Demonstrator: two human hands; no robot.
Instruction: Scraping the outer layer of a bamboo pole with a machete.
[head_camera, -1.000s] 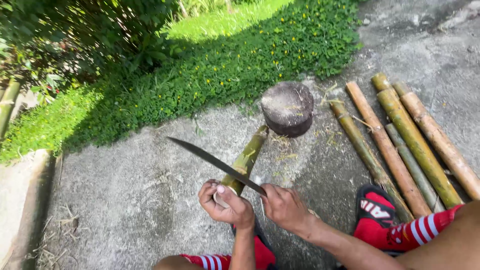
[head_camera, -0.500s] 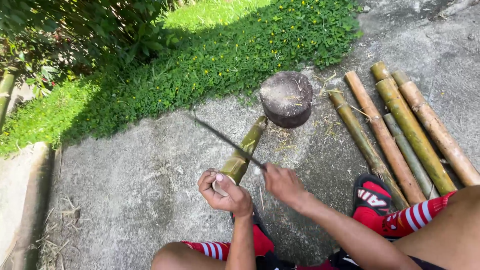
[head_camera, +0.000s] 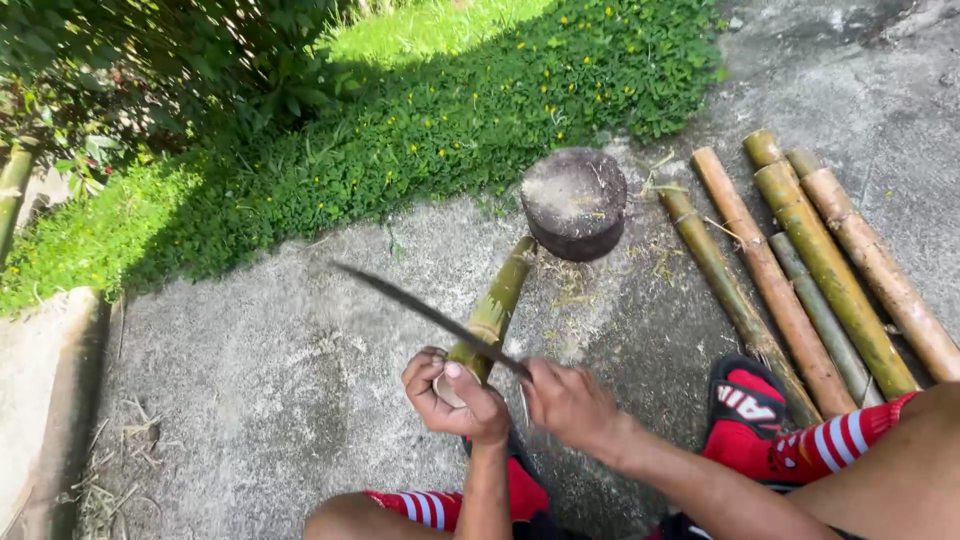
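Observation:
A green bamboo piece (head_camera: 497, 303) slants from my left hand (head_camera: 455, 397) up to a round wooden chopping block (head_camera: 575, 200), its far end resting against the block. My left hand grips the near end of the bamboo. My right hand (head_camera: 570, 402) holds the handle of a long dark knife (head_camera: 425, 312), whose blade points up and to the left across the bamboo just above my left hand.
Several bamboo poles (head_camera: 800, 260) lie side by side on the concrete at the right. My feet in red striped socks and a black sandal (head_camera: 750, 400) are at the bottom. Low green plants (head_camera: 400, 130) border the concrete; a curb (head_camera: 45, 380) runs at left.
The knife blade has swung, its tip first rising steeply and now lying flatter, pointing left. My hands and the bamboo stay in nearly the same place.

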